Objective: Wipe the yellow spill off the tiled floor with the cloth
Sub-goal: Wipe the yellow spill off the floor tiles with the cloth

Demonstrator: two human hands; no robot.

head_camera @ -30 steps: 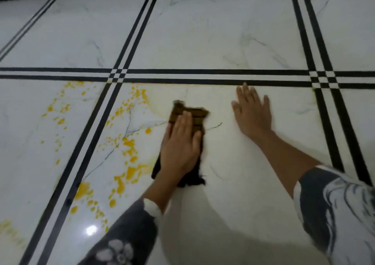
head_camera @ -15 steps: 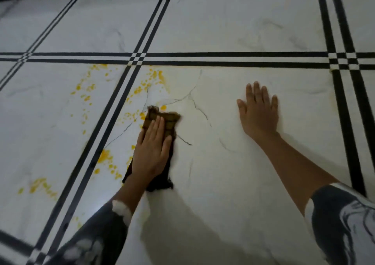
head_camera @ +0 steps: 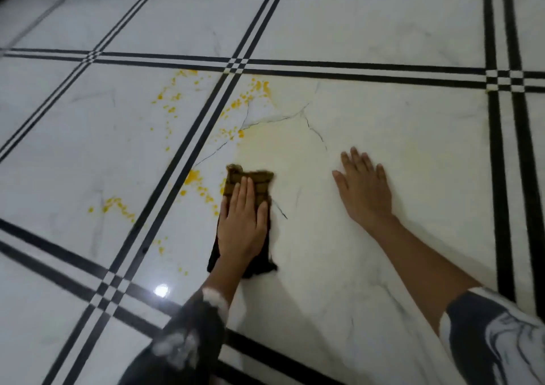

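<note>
Pressing flat on the dark cloth [head_camera: 249, 184], the left hand [head_camera: 242, 228] lies with fingers straight and together, gripping nothing. The cloth sits on the tiled floor [head_camera: 383, 30] near the tile's left edge, just beside yellow spill [head_camera: 193, 175] drops. The right hand [head_camera: 365, 191] rests open, palm down, on the bare tile.

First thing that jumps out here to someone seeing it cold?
Bright yellow spill droplets scattered over the white marble-look tiled floor, left of centre, straddling a black stripe. Just right of them, the left hand presses flat on a dark, yellow-stained cloth; the right hand is braced flat on the bare tile.
</note>
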